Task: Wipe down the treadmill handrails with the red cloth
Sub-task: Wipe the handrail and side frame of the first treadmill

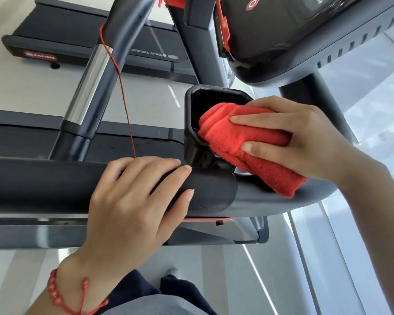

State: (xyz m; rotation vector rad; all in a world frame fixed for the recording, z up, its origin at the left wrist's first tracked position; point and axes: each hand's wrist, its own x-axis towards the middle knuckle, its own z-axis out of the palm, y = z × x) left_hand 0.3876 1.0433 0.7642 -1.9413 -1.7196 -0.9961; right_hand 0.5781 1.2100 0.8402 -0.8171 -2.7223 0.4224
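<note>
Surroundings first: black cup holder [210, 123] sits just beyond the near handrail [43, 185], open mouth facing the camera. Thin red cord [121, 87] hangs from the console [282, 37] area down to the handrail, ending by the left fingers. A second bar, dark with a chrome section [89, 85], runs diagonally behind. Another treadmill deck [61, 42] with a brand plate lies on the pale floor farther back. Red bead bracelet [64, 294] on the left wrist.

Left hand [132, 201] lies over the padded black handrail, fingers curled around its top, grip closed on the rail.

Right hand [305, 142] grasps the red cloth [248, 144], fingers wrapped over it. Cloth is fluffy, bright red, folded into a thick bundle with layered edges showing at its left end. That end pokes against the cup holder's rim, partly covering the opening; the other end rests on the grey curved part of the rail, right of the black padding.
</note>
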